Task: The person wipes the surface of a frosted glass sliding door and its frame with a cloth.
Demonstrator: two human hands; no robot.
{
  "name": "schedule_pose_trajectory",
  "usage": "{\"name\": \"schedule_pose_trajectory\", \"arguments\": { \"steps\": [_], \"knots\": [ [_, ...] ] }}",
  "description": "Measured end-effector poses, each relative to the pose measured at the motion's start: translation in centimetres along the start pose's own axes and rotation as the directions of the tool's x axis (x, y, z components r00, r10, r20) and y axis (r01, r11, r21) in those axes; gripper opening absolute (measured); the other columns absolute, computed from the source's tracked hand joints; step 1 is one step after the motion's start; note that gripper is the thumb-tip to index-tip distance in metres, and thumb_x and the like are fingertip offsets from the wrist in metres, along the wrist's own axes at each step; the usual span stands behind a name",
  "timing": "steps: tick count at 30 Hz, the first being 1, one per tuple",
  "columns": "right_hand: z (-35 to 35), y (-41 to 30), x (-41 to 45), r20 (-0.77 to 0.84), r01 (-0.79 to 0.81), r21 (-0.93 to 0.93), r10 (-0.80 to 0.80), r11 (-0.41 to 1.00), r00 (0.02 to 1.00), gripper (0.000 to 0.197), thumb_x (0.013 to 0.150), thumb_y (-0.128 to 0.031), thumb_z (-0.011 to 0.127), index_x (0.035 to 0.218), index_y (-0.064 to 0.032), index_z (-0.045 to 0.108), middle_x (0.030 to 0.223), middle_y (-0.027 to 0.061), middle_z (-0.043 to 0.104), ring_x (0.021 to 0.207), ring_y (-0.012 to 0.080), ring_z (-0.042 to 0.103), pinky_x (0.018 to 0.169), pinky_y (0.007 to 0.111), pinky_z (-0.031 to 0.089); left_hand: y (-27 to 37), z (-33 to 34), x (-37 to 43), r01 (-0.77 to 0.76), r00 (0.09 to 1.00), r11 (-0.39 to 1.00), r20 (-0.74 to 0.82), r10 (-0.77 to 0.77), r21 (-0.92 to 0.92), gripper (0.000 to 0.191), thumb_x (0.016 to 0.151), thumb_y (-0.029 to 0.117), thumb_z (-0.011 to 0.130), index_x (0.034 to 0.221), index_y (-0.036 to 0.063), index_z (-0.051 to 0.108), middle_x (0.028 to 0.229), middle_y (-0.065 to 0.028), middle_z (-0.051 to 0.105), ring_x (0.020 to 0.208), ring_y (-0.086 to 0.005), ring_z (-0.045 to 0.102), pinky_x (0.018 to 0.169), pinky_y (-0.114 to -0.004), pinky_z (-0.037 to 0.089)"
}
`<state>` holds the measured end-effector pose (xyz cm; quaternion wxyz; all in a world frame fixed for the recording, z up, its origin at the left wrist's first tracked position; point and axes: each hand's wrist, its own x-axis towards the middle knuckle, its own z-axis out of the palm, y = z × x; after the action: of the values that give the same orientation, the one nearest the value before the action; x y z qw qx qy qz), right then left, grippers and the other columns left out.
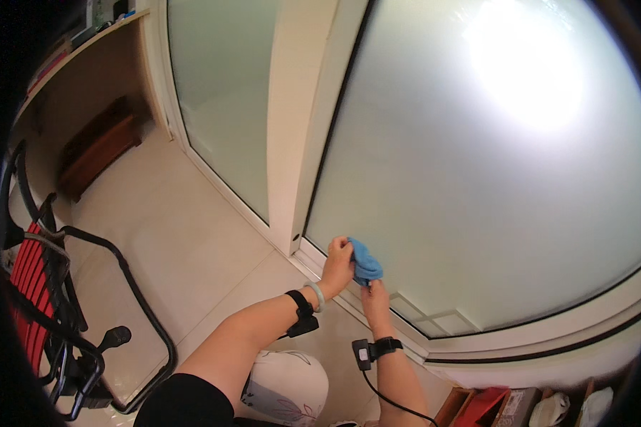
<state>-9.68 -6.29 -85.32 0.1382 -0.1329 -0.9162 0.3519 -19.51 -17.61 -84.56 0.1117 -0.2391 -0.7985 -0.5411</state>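
Observation:
A blue cloth [365,261], bunched up, hangs between both hands in front of the lower part of a frosted glass door panel [432,213]. My left hand [340,267], with a pale bangle and a black strapped device at the wrist, pinches the cloth's upper left edge. My right hand [375,301] grips its lower end, the fingertips partly hidden by the fabric. A black strapped device with a cable sits on my right wrist. The hands are close to the panel's white bottom frame [312,253]; whether the cloth touches the glass I cannot tell.
At the left stands a chair with a black tubular frame [133,277] and red slats [29,288]. A brown wooden piece [101,155] lies on the tiled floor [155,213] under a shelf [80,48]. Boxes with a red item [481,408] stand at the lower right.

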Motion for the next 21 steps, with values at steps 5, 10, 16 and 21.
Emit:
{"name": "schedule_pose_trajectory", "arguments": {
  "steps": [5, 10, 16, 21],
  "knots": [
    [1.3, 0.0, -0.7, -0.016, -0.091, 0.252, 0.098, 0.963, 0.995, 0.034, 0.084, -0.011, 0.061, 0.114, 0.0003, 0.053, 0.104, 0.0267, 0.059, 0.093, 0.044, 0.057, 0.08, 0.048, 0.046, 0.1, 0.8, -0.5, 0.086, 0.994, 0.996, 0.069, -0.087, 0.017, 0.026, 0.071, -0.007, 0.058, 0.096, -0.0013, 0.052, 0.11, -0.0203, 0.045, 0.103, -0.0399, 0.047, 0.09, -0.042, 0.043],
    [-1.4, -4.4, -0.6, -0.061, -0.212, 0.477, 0.273, 0.853, 0.96, 0.03, 0.09, -0.01, 0.059, 0.117, 0.0006, 0.051, 0.105, 0.0115, 0.063, 0.079, 0.0156, 0.062, 0.071, 0.03, 0.049, 3.0, -0.9, 0.5, 0.143, 0.979, 0.989, 0.155, -0.134, -0.042, 0.024, 0.077, -0.003, 0.059, 0.099, 0.0006, 0.051, 0.11, -0.0176, 0.044, 0.1, -0.0343, 0.05, 0.084, -0.038, 0.047],
    [-6.9, -9.3, -0.6, -0.467, 0.092, 0.611, 0.264, 0.786, 0.844, 0.053, 0.088, 0.0, 0.06, 0.135, -0.0006, 0.036, 0.128, 0.0179, 0.045, 0.095, 0.0216, 0.058, 0.077, 0.031, 0.052, 11.0, -3.7, 3.1, -0.098, 0.987, 0.921, 0.083, 0.139, -0.376, 0.04, 0.083, -0.003, 0.057, 0.12, 0.0047, 0.045, 0.119, -0.015, 0.043, 0.102, -0.029, 0.054, 0.077, -0.031, 0.052],
    [-9.7, -12.3, -0.7, -0.682, 0.224, 0.267, 0.019, 0.937, 0.731, 0.068, 0.088, 0.002, 0.058, 0.147, -0.0068, 0.026, 0.127, 0.0147, 0.042, 0.095, 0.0192, 0.056, 0.077, 0.029, 0.049, 15.3, -4.9, 4.5, -0.268, 0.944, 0.867, 0.067, 0.324, -0.42, 0.044, 0.083, -0.005, 0.058, 0.125, 0.0067, 0.049, 0.121, -0.0129, 0.043, 0.106, -0.0282, 0.052, 0.083, -0.034, 0.051]
  ]
}}
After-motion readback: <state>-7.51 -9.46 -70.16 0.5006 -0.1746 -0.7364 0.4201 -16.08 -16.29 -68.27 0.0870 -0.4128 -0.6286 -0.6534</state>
